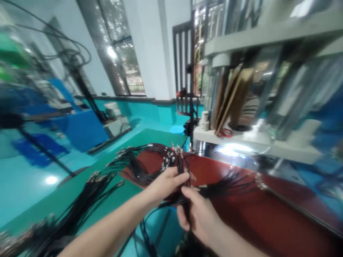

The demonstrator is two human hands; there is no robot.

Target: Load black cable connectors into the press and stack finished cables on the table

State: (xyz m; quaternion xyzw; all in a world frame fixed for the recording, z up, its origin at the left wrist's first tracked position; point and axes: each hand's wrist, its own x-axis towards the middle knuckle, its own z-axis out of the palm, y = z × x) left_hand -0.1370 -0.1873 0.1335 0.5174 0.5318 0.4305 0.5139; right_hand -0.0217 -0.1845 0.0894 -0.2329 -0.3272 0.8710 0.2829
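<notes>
A bundle of black cables (180, 162) stands nearly upright in front of me, its metal-tipped ends pointing up. My left hand (171, 181) is closed round the upper part of it, below the tips. Just beneath, my right hand (197, 210) grips the same bundle lower down, thumb across it. The lower cable ends drop out of sight beneath my hands. Right behind my left hand lie looped black cables with white tags (168, 160). To the right, more black cables (227, 187) stretch over the red-brown mat (257, 217).
On the green table (144, 137), a large bundle of black cables (80, 200) lies at left. A pale machine with thick columns (257, 39) stands at the back right, with red-handled scissors (225, 133) on its ledge. A blue bin (80, 128) is on the left.
</notes>
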